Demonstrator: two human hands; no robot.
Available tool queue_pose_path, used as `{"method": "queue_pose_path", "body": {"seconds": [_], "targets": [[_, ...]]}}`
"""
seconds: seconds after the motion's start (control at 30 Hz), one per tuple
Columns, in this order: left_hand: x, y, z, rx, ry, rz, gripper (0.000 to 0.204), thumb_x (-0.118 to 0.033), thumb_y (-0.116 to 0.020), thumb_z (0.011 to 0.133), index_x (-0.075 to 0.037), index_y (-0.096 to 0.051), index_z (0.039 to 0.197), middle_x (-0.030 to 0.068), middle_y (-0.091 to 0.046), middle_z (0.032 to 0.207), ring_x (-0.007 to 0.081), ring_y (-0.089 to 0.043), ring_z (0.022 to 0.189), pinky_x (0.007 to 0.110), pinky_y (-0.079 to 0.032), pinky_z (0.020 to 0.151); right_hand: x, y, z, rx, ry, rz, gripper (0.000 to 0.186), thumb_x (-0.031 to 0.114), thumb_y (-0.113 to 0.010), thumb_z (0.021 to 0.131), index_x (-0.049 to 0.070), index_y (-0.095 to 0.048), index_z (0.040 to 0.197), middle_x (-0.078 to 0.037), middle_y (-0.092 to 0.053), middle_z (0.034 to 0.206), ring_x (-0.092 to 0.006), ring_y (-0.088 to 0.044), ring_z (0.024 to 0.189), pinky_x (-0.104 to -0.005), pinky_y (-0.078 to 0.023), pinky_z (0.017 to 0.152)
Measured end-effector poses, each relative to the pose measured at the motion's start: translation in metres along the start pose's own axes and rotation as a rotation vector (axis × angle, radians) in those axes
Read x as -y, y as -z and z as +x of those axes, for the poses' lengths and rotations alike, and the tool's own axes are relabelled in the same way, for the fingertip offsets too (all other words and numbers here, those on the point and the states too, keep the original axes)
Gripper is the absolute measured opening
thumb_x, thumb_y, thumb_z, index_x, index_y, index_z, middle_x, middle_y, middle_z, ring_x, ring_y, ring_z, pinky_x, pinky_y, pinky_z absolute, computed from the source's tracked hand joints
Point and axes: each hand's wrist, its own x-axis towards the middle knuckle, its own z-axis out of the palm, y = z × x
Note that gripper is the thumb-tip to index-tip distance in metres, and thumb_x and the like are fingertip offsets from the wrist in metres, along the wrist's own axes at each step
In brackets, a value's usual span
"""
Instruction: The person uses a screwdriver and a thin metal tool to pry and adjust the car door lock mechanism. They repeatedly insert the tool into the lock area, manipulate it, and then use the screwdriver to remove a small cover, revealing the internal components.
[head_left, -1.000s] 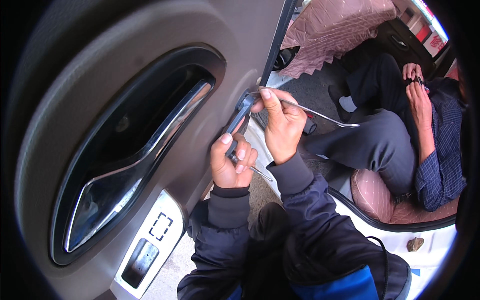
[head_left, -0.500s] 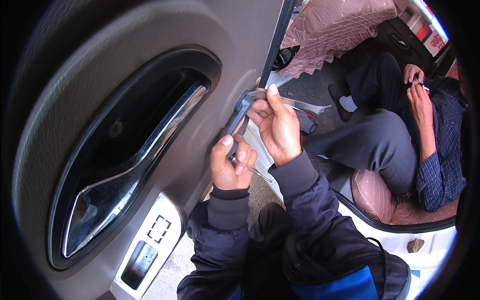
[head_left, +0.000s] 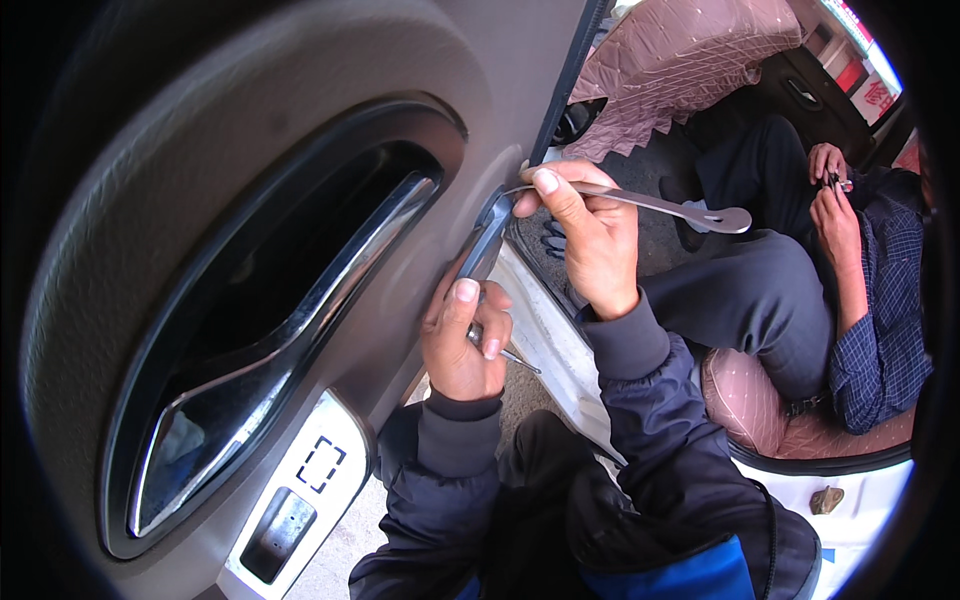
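Observation:
My right hand (head_left: pixel 595 240) grips a thin metal pry tool (head_left: pixel 680 207) with a rounded notched end pointing right; its other end is at a small grey-blue part (head_left: pixel 485 230) on the edge of the brown door panel (head_left: pixel 250 120). My left hand (head_left: pixel 465 345) is closed just below, thumb on the lower end of that grey-blue part, with a slim metal tool (head_left: pixel 520 360) sticking out between its fingers. A black recessed door pull with chrome trim (head_left: pixel 390 230) lies to the left of both hands. A silver switch plate (head_left: pixel 320 460) sits lower on the panel.
At the right, another person (head_left: pixel 870 300) in a checked shirt sits on pink quilted seating (head_left: pixel 740 400) inside the vehicle, hands together on a small object. Pink quilted covering (head_left: pixel 670 60) is at the top. The white door sill (head_left: pixel 555 330) and pavement lie below my hands.
My right hand has turned and moved right, swinging the tool's far end, which now sits higher and farther right. My left hand has shifted slightly down, its grip still closed.

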Motion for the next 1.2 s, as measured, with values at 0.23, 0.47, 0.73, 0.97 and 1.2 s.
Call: {"method": "queue_pose_path", "body": {"seconds": [0.23, 0.47, 0.73, 0.97, 1.2], "targets": [[0.000, 0.000, 0.002, -0.033, -0.037, 0.094, 0.035, -0.019, -0.056, 0.104, 0.004, -0.064, 0.130, 0.0097, -0.064, 0.084, 0.0067, -0.041, 0.049, 0.021, -0.034, 0.049, 0.000, -0.004, -0.003, -0.085, -0.041, 0.018, 0.019, 0.018, -0.066, 0.104, 0.000, -0.072, 0.105, -0.005, -0.073, 0.084, -0.0088, -0.064, 0.079, -0.0243, -0.047, 0.074], [0.004, 0.006, 0.005, -0.029, 0.050, -0.012, 0.032, -0.023, -0.056, 0.105, 0.000, -0.065, 0.125, 0.0073, -0.061, 0.084, 0.0062, -0.039, 0.048, 0.021, -0.033, 0.047, 0.013, 0.008, 0.017, 0.100, -0.095, -0.196, 0.024, 0.019, -0.064, 0.104, -0.004, -0.071, 0.103, -0.008, -0.072, 0.081, -0.0132, -0.068, 0.080, -0.0265, -0.053, 0.082], [0.005, 0.007, 0.006, -0.010, 0.073, -0.075, 0.032, -0.025, -0.058, 0.104, -0.001, -0.065, 0.124, 0.0061, -0.059, 0.080, 0.0064, -0.037, 0.046, 0.022, -0.031, 0.045, 0.027, 0.012, 0.039, 0.272, -0.255, -0.183, 0.022, 0.018, -0.065, 0.103, -0.003, -0.071, 0.099, -0.005, -0.068, 0.075, -0.0120, -0.065, 0.078, -0.0264, -0.050, 0.078], [0.005, 0.000, 0.005, -0.076, 0.031, 0.028, 0.034, -0.026, -0.059, 0.104, 0.001, -0.065, 0.124, 0.0064, -0.054, 0.076, 0.0062, -0.035, 0.046, 0.022, -0.030, 0.046, 0.008, 0.002, 0.008, 0.054, -0.152, -0.076, 0.024, 0.019, -0.067, 0.102, -0.004, -0.072, 0.105, -0.007, -0.071, 0.080, -0.0115, -0.065, 0.079, -0.0251, -0.050, 0.078], [0.004, 0.008, 0.005, -0.023, 0.017, -0.018, 0.033, -0.022, -0.057, 0.105, 0.002, -0.065, 0.126, 0.0055, -0.061, 0.081, 0.0051, -0.038, 0.047, 0.023, -0.032, 0.047, -0.011, -0.021, -0.018, -0.215, -0.079, 0.064, 0.023, 0.018, -0.068, 0.103, -0.004, -0.072, 0.109, -0.007, -0.072, 0.083, -0.0121, -0.065, 0.081, -0.0265, -0.051, 0.080]]}}
